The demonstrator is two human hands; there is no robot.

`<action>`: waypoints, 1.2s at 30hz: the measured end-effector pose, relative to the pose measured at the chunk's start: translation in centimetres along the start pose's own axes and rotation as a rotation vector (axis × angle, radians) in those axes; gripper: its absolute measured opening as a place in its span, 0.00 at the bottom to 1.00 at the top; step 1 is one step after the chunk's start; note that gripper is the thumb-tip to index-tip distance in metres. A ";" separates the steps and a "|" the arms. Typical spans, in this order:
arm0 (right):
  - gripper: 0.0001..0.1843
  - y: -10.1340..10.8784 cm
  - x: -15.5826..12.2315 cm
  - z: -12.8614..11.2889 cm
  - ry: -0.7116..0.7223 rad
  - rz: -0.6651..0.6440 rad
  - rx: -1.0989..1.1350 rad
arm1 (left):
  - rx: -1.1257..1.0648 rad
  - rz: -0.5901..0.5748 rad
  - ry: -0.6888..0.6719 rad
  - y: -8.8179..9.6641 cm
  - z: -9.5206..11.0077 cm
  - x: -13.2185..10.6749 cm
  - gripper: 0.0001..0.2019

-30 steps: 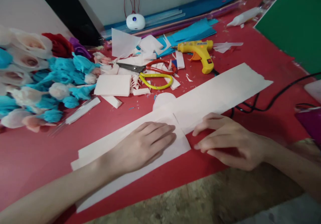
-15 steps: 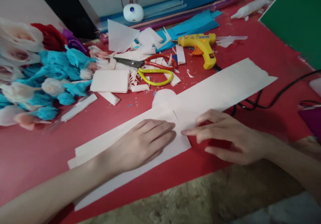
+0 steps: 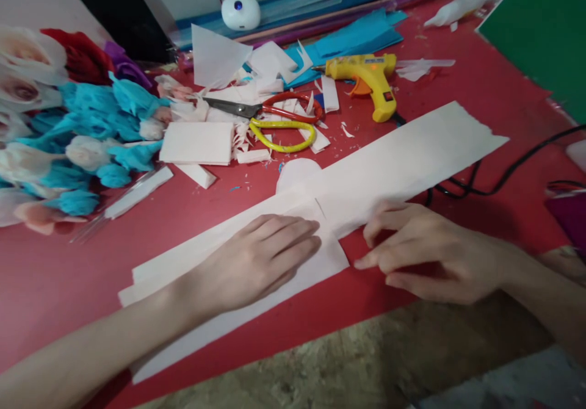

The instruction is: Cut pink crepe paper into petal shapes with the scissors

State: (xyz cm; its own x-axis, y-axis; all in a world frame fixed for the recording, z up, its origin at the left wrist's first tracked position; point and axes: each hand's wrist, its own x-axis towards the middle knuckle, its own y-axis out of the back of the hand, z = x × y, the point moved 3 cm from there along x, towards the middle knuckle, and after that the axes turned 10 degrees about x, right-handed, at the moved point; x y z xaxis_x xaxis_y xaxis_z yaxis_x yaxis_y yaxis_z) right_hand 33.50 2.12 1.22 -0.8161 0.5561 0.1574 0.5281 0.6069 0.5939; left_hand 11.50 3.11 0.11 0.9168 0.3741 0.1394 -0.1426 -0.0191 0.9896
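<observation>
Backing off wht paper (image 3: 327,256), R hand (image 3: 425,253); L hand (image 3: 259,262) still atop

We are seeing smooth, matt white paper strips (image 3: 403,152), crinkled, matt paper-like flowers (image 3: 98,113), scissors (image 3: 247,110) pairing dark metal blades with smooth, coated-looking handles, a smooth yellow plastic glue gun (image 3: 366,67), a glossy white plastic device (image 3: 240,13) and a smooth, faintly shiny red bench (image 3: 494,85).

1. Dim, diffuse light; hot-glue gun (image 3: 366,78) fairly legible.
2. Left of it, crepe-paper flowers (image 3: 98,113) look smeared.
3. Below-left of it, pale sheen on red tabletop (image 3: 50,275).
4. Below it, soft shadow under right hand (image 3: 434,253).
</observation>
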 end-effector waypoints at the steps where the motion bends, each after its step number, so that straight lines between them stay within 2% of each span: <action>1: 0.07 0.1 0.0 -0.1 0.006 0.022 0.009 | -0.001 -0.003 0.000 0.0 0.0 0.0 0.14; 4: 0.06 0.1 0.0 -0.1 -0.019 0.050 -0.015 | 0.000 0.000 -0.002 0.0 0.0 0.0 0.14; 8: 0.06 -0.2 -0.1 -0.1 -0.026 -0.040 -0.038 | -0.003 0.010 -0.002 0.1 0.1 0.0 0.14; 11: 0.06 0.1 -0.2 -0.4 0.038 0.037 -0.010 | -0.008 -0.016 0.003 0.0 0.0 0.0 0.14; 13: 0.05 0.1 -0.1 -0.3 0.019 0.049 -0.014 | -0.011 -0.025 0.003 -0.1 0.0 -0.1 0.14; 17: 0.07 -0.4 0.0 0.0 -0.047 -0.065 -0.028 | -0.006 -0.006 0.001 0.0 -0.1 -0.1 0.14; 20: 0.08 -0.1 -0.1 -0.3 -0.016 -0.063 -0.029 | -0.016 0.005 0.000 0.0 -0.1 -0.1 0.14; 25: 0.06 0.4 -0.2 -0.7 0.042 0.085 -0.005 | -0.024 -0.010 0.004 0.0 -0.1 -0.1 0.14; 29: 0.07 -0.4 0.8 -0.2 0.017 0.258 0.021 | -0.031 -0.005 0.005 -0.1 0.0 0.0 0.14; 32: 0.04 -1.1 1.9 0.1 -0.011 0.373 -0.074 | -0.030 -0.002 0.004 -0.1 0.0 0.0 0.14; 36: 0.04 -2.2 2.8 0.9 -0.014 0.358 -0.160 | -0.028 -0.005 0.001 -0.2 0.0 0.0 0.14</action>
State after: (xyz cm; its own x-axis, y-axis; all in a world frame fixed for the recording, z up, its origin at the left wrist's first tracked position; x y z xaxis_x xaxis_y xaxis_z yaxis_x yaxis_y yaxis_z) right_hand 30.26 2.87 -0.35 -0.5831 0.7248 0.3670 0.7345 0.2773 0.6194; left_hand 11.48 3.13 -0.05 0.9174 0.3747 0.1343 -0.1483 0.0087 0.9889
